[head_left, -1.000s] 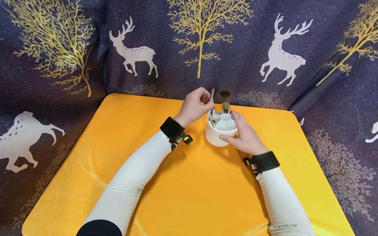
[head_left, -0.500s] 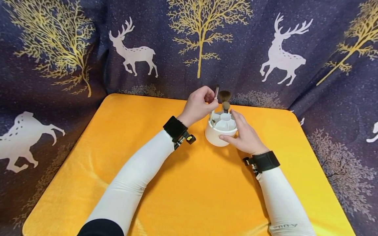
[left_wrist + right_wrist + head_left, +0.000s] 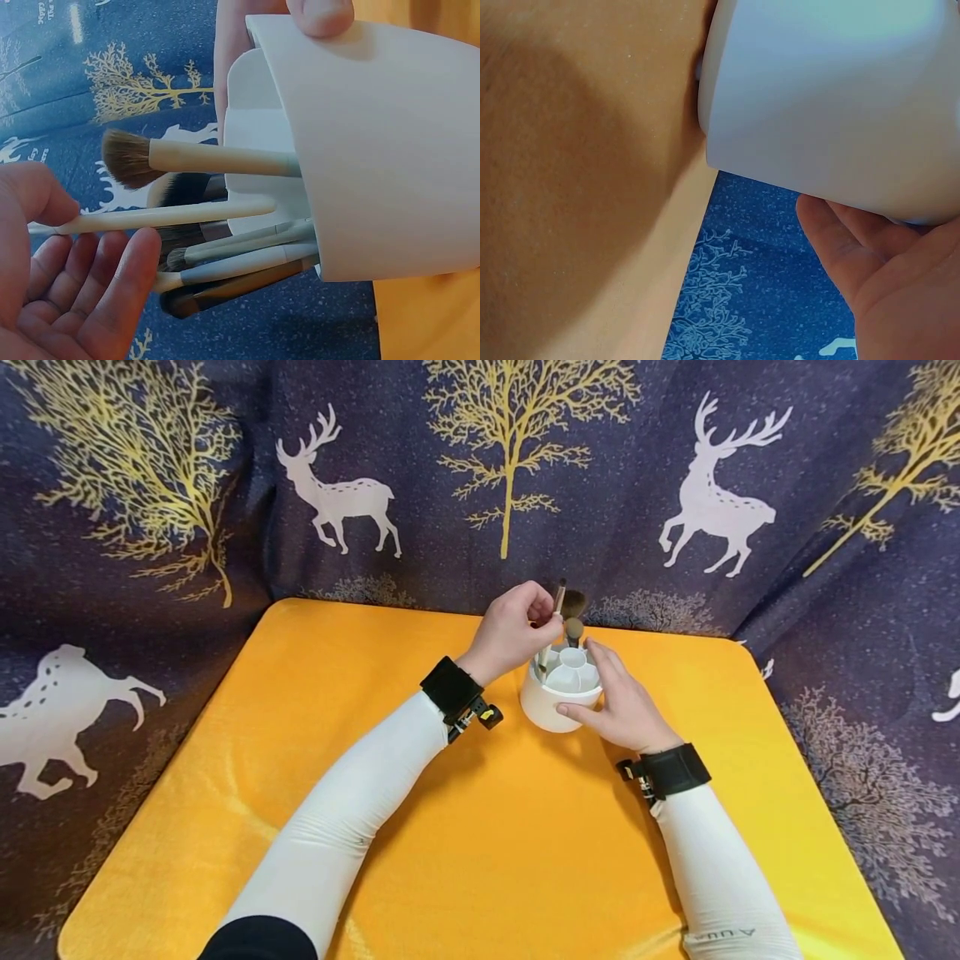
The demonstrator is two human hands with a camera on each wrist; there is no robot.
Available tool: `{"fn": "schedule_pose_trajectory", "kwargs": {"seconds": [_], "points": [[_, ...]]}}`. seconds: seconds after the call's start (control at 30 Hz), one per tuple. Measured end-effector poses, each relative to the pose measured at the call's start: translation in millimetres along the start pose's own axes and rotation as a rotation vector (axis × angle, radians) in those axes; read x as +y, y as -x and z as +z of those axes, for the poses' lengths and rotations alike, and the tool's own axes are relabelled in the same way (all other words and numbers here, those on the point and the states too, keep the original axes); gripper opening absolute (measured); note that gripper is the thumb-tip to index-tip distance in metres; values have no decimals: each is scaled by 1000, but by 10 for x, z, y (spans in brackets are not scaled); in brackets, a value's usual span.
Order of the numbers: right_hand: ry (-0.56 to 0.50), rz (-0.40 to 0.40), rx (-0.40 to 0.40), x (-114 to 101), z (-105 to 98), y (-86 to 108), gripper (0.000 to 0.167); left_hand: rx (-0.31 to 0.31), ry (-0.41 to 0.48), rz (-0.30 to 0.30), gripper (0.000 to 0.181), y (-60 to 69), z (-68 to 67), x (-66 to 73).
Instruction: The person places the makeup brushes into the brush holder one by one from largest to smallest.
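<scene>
My left hand (image 3: 510, 631) pinches a makeup brush (image 3: 180, 216) by its pale handle, above the left side of a white round brush holder (image 3: 551, 714). In the left wrist view the handle's bare end points into the holder's mouth; the hand hides the far end. My right hand (image 3: 628, 706) grips the holder from the right, thumb on its front wall and fingers along its side. Several makeup brushes stand in the holder, bristles up, among them an angled brown one (image 3: 210, 157) and a small round-headed one (image 3: 574, 628).
The holder stands on a table with an orange-yellow cloth (image 3: 465, 827), near its back edge. Dividers (image 3: 572, 660) split the holder's top into compartments. Behind the table hangs a dark blue curtain (image 3: 420, 443) printed with deer and trees.
My left hand has moved slightly right over the holder with the pinched brush, which now stands closer to the large brush at the back. The right hand and the holder have stayed in place.
</scene>
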State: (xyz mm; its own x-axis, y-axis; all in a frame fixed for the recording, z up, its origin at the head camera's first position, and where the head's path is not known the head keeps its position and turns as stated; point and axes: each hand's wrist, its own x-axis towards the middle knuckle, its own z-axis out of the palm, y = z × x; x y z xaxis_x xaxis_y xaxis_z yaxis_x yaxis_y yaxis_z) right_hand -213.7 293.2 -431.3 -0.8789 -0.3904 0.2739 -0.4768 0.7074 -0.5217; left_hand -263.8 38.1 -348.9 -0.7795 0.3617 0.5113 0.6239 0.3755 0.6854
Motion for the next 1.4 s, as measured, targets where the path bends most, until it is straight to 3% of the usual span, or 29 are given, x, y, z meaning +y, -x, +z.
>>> {"fn": "schedule_pose_trajectory", "kwargs": {"seconds": [0.47, 0.77, 1.0, 1.4], "points": [[-2, -22, 2, 18, 10, 1, 114, -21, -52, 36, 21, 24, 14, 11], [-5, -22, 10, 18, 8, 4, 115, -10, 2, -19, 23, 67, -45, 1], [-13, -18, 2, 15, 10, 5, 115, 21, -6, -36, 21, 121, -127, -99], [-9, -27, 5, 21, 5, 8, 115, 9, -58, -150, 23, 250, -261, -270]]}}
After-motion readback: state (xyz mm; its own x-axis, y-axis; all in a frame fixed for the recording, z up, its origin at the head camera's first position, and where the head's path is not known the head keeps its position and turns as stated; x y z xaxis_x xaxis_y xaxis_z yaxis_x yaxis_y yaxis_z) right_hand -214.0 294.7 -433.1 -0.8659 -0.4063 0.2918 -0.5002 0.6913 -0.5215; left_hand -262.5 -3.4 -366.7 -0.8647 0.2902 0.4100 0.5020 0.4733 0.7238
